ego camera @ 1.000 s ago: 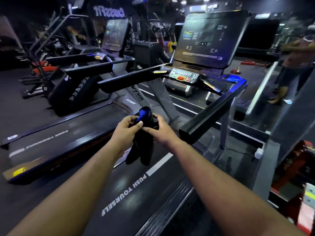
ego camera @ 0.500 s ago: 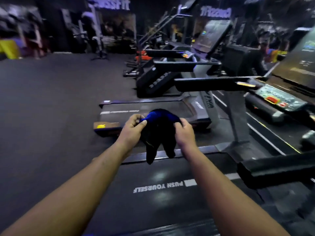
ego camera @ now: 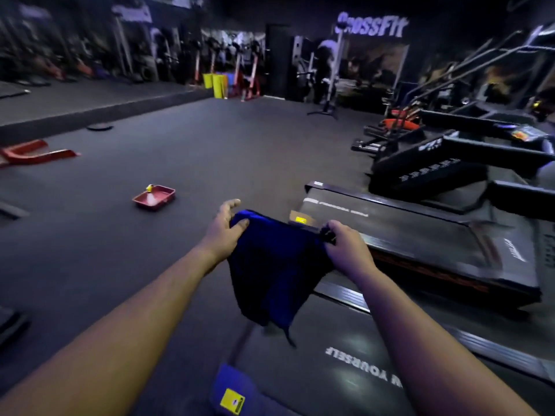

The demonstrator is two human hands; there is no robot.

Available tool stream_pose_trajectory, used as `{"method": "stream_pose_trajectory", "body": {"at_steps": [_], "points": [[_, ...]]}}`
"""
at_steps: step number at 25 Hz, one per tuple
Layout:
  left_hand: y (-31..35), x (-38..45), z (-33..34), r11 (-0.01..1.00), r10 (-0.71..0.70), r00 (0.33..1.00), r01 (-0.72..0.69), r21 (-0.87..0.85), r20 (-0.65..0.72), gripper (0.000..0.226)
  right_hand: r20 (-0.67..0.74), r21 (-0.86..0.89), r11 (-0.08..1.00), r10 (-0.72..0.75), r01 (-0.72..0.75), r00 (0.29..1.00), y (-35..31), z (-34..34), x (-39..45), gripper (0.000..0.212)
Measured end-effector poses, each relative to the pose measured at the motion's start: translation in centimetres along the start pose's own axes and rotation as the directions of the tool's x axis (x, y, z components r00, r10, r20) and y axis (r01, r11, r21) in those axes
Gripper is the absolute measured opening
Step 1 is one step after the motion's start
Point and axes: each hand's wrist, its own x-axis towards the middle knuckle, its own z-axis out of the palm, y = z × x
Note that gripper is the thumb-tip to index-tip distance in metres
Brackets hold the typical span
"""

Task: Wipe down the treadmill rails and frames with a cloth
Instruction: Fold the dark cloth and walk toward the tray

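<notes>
A dark blue cloth (ego camera: 270, 265) hangs spread between my two hands, in front of me at mid-frame. My left hand (ego camera: 225, 228) pinches its upper left corner with thumb and fingers. My right hand (ego camera: 345, 244) grips the upper right corner in a closed fist. The cloth's lower edge dangles above the rear end of the treadmill belt (ego camera: 345, 364) marked with white lettering. A second treadmill (ego camera: 420, 235) stands just to the right, its black handrails (ego camera: 495, 154) further back.
A red tray (ego camera: 154, 198) holding a small bottle sits on the dark gym floor to the left. A red frame (ego camera: 33, 153) lies far left. Racks and machines line the back wall. Open floor stretches ahead and left.
The view has swung left, away from the treadmill console toward the open floor. My hands have pulled apart and the bunched cloth has spread out flat between them.
</notes>
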Motion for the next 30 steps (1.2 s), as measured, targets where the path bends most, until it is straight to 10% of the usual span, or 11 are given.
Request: {"method": "stream_pose_trajectory", "body": {"at_steps": [3, 9, 13, 16, 30], "points": [[-4.2, 1.3, -8.7, 0.962, 0.029, 0.997, -0.010, 0.273, -0.067, 0.023, -0.023, -0.081, 0.995, -0.066, 0.064, 0.998, -6.4, 5.0, 2.2, 0.017], [-9.7, 2.9, -21.5, 0.995, -0.075, 0.964, 0.090, 0.048, -0.254, 0.018, 0.072, 0.147, 0.988, 0.045, -0.055, 0.996, -15.0, 14.2, 6.0, 0.063], [-12.4, 4.2, -25.7, 0.968, -0.236, 0.913, 0.189, -0.168, -0.332, 0.016, 0.301, 0.678, 0.656, 0.165, -0.332, 0.939, -22.7, 20.5, 7.9, 0.040], [-14.1, 5.7, -26.4, 0.881, -0.380, 0.880, 0.251, -0.401, -0.284, 0.015, 0.428, 0.749, 0.533, 0.062, -0.392, 0.902, -27.8, 24.5, 9.4, 0.026], [-26.3, 32.2, -30.6, 0.928, -0.372, 0.905, 0.354, -0.120, -0.207, 0.024, 0.462, 0.679, 0.734, -0.414, -0.012, 0.784, -31.1, 47.4, 37.4, 0.033]]}}
